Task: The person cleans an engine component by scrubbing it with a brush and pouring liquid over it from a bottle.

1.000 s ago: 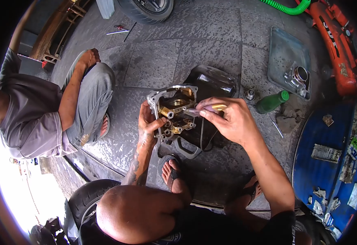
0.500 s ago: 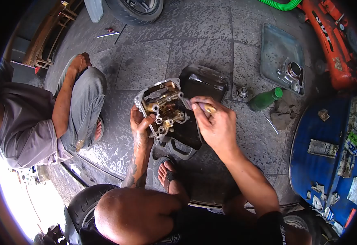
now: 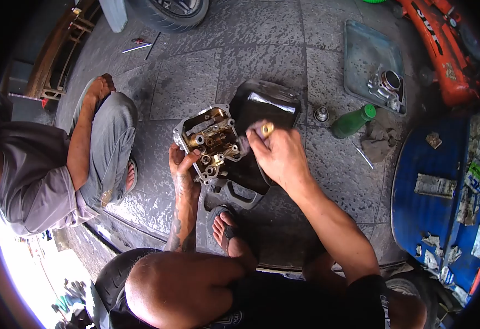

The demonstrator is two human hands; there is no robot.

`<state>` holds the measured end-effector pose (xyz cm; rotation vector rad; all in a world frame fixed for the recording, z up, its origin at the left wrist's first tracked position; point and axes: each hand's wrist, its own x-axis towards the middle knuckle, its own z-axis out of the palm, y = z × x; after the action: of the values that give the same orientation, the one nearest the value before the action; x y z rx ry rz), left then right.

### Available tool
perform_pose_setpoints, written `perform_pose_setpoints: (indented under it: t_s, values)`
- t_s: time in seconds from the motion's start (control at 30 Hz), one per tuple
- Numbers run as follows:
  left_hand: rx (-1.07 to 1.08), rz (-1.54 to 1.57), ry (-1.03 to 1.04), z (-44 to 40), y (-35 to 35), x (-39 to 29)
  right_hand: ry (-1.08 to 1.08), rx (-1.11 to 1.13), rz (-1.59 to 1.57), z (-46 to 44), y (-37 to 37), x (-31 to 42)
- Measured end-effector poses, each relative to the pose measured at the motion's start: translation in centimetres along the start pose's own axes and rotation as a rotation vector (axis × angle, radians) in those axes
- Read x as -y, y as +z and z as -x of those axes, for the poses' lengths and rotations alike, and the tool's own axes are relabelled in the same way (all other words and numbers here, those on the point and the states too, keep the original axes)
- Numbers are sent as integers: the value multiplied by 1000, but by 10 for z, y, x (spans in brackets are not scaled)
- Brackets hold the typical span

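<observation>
A metal engine part (image 3: 210, 141) with gold-brown oily insides is held up by its left side in my left hand (image 3: 183, 160), thumb on its lower left. My right hand (image 3: 280, 156) is closed around a brush (image 3: 267, 129) with a yellowish handle end. The brush's blurred tip lies just right of the engine part; whether they touch is unclear. Below both hands a black tray (image 3: 273, 104) holding dark liquid rests on the floor, with a grey handle-like piece (image 3: 243, 198) at its near end.
A co-worker in grey (image 3: 37, 170) sits at the left. Rightward are a small metal can (image 3: 321, 114), green bottle (image 3: 354, 122), rag (image 3: 381, 141), metal rod (image 3: 362, 153) and blue-grey tray (image 3: 374, 60) with metal parts. Farther right stand a red jack (image 3: 437, 49) and blue drum (image 3: 426, 192).
The engine part and both hands have shifted left in view. The part has turned so its inside faces up more, and the brush has moved off its top to its right side.
</observation>
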<state>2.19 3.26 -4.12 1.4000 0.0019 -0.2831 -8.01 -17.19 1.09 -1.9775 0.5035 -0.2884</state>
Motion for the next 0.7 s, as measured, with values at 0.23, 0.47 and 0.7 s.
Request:
perform_pose_setpoints:
  t_s: [0.23,0.47,0.7]
  values:
    - [148,102,-49,-5,-7,-2,-16,-15,-47,-6,-4,-5]
    - [166,124,-110,-7,-14,7,-172,66,-8,-5,-5,-1]
    - [204,104,-98,-6,-7,8,-283,-44,-29,-4,-4,-5]
